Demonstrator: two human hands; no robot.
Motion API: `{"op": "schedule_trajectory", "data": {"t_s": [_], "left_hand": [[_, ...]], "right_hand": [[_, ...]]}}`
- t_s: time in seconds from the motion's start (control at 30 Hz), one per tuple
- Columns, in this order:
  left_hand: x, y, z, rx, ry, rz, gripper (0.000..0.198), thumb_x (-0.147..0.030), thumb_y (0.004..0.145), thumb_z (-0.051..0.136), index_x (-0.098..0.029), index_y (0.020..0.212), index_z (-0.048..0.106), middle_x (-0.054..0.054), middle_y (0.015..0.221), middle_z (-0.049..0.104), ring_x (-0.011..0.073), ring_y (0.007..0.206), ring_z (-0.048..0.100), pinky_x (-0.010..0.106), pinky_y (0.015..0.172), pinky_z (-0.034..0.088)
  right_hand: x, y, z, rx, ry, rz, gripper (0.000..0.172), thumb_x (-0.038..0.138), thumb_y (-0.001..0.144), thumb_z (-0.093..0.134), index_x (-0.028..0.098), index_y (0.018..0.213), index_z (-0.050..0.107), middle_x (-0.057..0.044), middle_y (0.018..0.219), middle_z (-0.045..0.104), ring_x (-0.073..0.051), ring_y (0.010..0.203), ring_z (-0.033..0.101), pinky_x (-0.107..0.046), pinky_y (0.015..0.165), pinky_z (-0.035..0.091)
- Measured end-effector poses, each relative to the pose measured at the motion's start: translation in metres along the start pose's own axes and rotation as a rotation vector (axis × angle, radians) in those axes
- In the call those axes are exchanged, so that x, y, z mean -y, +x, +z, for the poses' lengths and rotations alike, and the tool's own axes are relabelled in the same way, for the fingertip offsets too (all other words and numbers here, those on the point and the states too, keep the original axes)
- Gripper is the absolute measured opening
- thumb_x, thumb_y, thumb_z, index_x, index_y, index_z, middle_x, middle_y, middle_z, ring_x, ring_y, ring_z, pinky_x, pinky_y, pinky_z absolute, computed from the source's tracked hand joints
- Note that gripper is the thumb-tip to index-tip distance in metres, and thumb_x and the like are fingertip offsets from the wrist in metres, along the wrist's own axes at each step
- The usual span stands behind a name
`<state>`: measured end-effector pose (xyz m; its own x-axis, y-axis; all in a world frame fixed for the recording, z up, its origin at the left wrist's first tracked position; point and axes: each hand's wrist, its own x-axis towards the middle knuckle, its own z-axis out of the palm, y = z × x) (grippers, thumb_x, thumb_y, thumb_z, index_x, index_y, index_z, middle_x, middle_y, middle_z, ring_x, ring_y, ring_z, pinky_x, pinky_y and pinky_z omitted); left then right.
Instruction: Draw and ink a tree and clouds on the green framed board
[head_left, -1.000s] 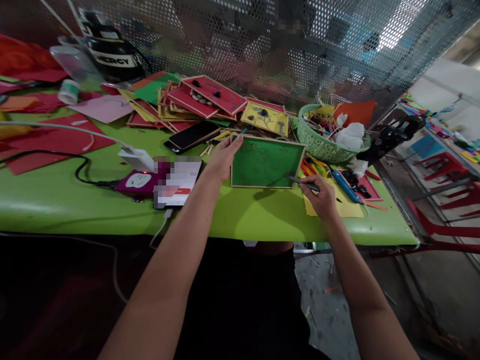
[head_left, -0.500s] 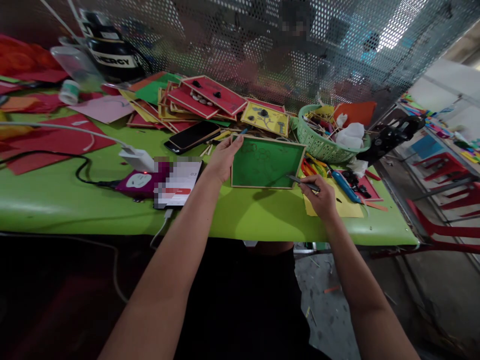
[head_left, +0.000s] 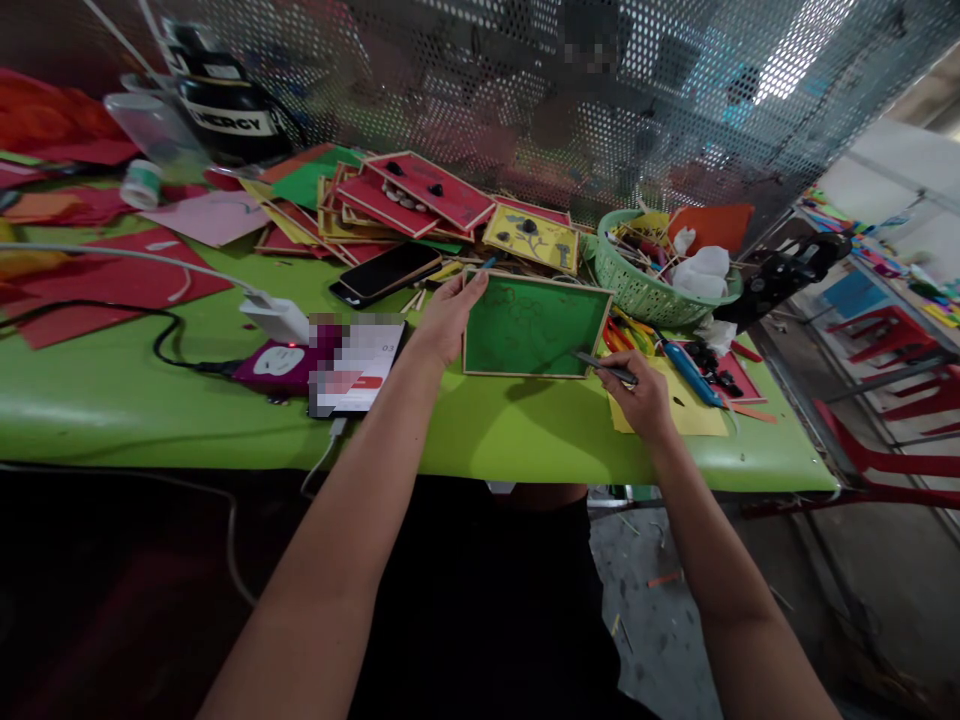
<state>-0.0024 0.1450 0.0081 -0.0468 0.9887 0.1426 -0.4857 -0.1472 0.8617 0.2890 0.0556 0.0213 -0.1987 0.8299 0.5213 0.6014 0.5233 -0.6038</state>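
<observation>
My left hand (head_left: 452,318) grips the upper left corner of a green framed panel (head_left: 536,325). Thin pale wooden strips edge the panel, and faint drawn lines mark its face. It is tilted up above the table. In my right hand (head_left: 637,390) is a slim grey pen-like tool (head_left: 616,371), its tip at the panel's lower right part. Whether the tip touches the surface I cannot tell. A yellow sheet (head_left: 694,410) lies beneath my right hand, and a blue glue gun (head_left: 690,372) rests just right of it.
Behind the panel are a heap of red framed panels (head_left: 431,190), a yellow one (head_left: 531,240) and a dark phone (head_left: 386,275). A green basket (head_left: 652,285) of scraps stands to the right. A purple power block (head_left: 277,365) with cables and a lit phone (head_left: 360,370) lie left.
</observation>
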Motion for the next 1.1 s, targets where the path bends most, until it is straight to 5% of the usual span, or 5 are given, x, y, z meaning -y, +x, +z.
{"op": "schedule_trajectory", "data": {"t_s": [1.1], "left_hand": [[0.0009,0.0020,-0.0014,0.017,-0.003,0.002,0.044,-0.056,0.072,0.086,-0.021,0.088,0.064,0.008,0.088,0.078,0.0358,0.110,0.073,0.049,0.090,0.063]], "right_hand": [[-0.0019,0.0004,0.0014,0.019,-0.003,-0.034,0.011,0.032,0.093,0.069,0.022,0.097,0.070,-0.002,0.087,0.076,-0.015,0.070,0.069,-0.026,0.068,0.053]]}}
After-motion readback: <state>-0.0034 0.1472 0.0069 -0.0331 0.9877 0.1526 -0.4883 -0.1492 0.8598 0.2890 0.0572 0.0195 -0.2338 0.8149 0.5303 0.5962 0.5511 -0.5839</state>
